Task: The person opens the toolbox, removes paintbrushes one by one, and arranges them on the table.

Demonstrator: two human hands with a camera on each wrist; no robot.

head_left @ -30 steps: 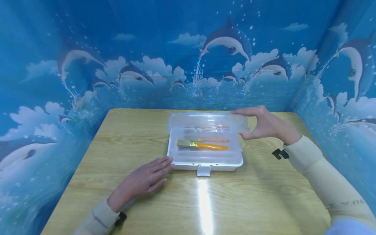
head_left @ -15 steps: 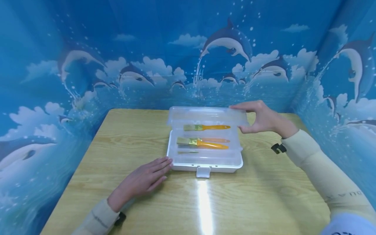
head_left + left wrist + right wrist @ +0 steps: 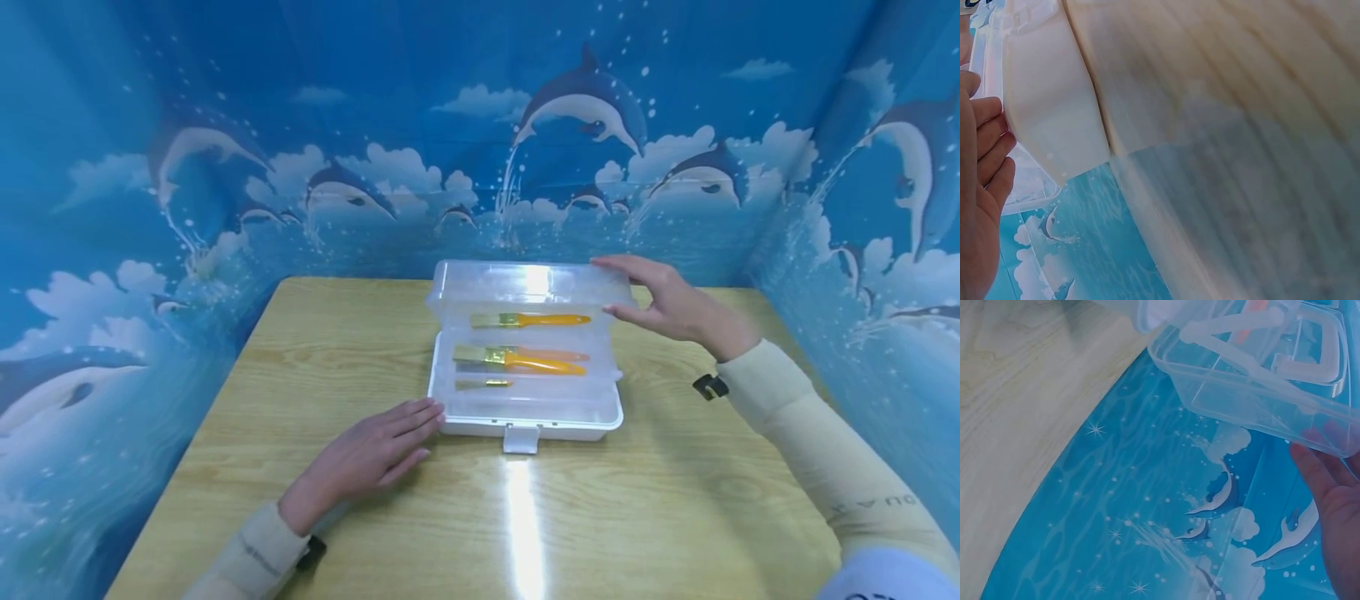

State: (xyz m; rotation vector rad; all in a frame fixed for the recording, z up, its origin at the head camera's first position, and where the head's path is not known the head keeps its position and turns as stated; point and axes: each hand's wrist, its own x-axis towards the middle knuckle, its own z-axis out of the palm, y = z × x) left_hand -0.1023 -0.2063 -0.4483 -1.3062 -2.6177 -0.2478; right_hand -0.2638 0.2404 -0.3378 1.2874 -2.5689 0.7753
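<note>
In the middle of the table stands a white plastic box [image 3: 525,429] with a translucent lid [image 3: 487,283] raised at the back. My right hand [image 3: 671,304] holds the lid's right end, fingers at its top edge and thumb lower down. In the right wrist view the fingers meet the clear plastic rim, and a white link arm [image 3: 1225,350] shows beside it. Several orange-handled paintbrushes lie in the box: a paintbrush [image 3: 555,320] towards the back, another paintbrush [image 3: 551,367] lower, and a small brush [image 3: 498,383] in front. My left hand [image 3: 375,450], fingers straight, touches the box's front left corner.
A white latch [image 3: 521,439] hangs at the box's front. The wooden table [image 3: 300,358] extends around it, with a bright reflection in front. Behind and at both sides hangs a blue dolphin-print curtain [image 3: 375,225].
My right hand has lifted the lid further up and back. The brushes show more clearly, and the small front one has come into plain view. My left hand has stayed at the corner.
</note>
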